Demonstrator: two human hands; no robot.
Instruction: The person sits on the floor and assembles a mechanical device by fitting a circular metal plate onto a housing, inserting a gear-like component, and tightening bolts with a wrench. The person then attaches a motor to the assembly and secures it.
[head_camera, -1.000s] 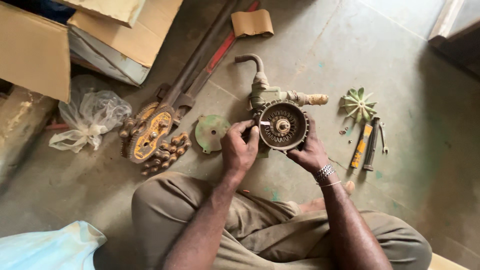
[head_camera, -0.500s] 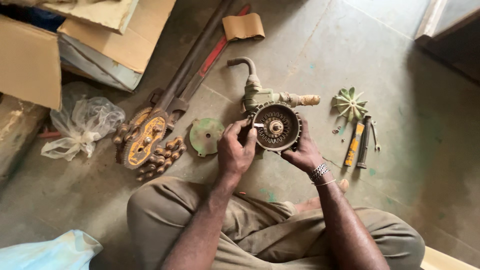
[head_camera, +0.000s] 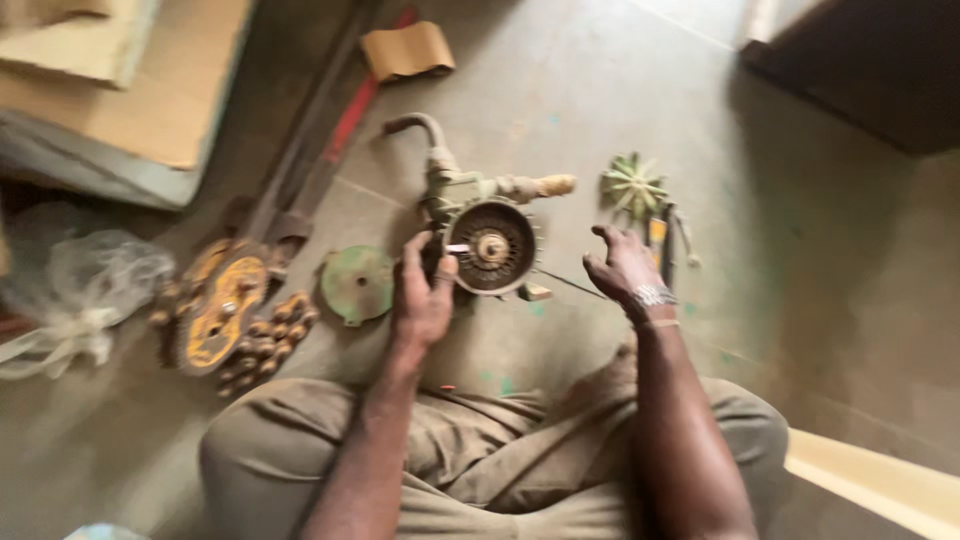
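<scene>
green pump (head_camera: 478, 215), green round cover (head_camera: 357, 284)

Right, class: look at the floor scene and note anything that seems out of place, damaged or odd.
The pump lies opened on the floor, its round face uncovered under the left hand. A green round cover lies apart to its left, and a green fan wheel sits apart beyond the right hand.

pump body (head_camera: 470, 215) – dull corroded metal | floor (head_camera: 560, 90) – matt concrete

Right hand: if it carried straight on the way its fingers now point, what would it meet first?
The right hand points up and slightly right. First in line look to be the yellow-handled tools on the floor, then the green fan wheel; the picture is blurred, so height is uncertain.
</scene>
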